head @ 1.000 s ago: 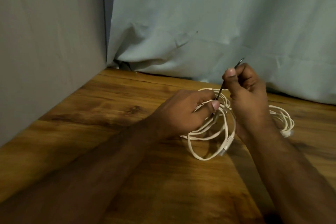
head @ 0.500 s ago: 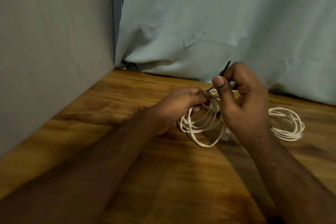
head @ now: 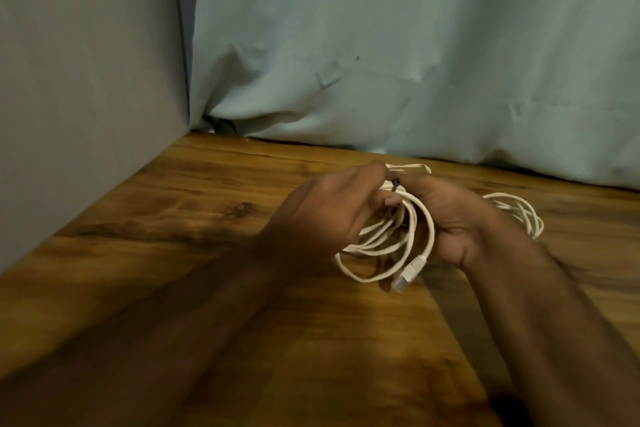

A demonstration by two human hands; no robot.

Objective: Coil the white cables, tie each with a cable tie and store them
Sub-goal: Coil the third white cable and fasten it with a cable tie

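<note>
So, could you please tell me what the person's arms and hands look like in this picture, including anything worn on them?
Both forearms are bare as far as the view shows: no sleeves, gloves, watch or bracelet are visible. The left hand and the right hand appear to carry no rings, though motion blur, strongest on the right wrist, hides fine detail. Short nails show on the left hand.

Dim, warm light; the forearms cast soft shadows on the bench (head: 214, 191). Motion blur smears the right hand (head: 453, 218).

Hands (head: 388, 218) around coiled white cable (head: 391, 243)
</note>
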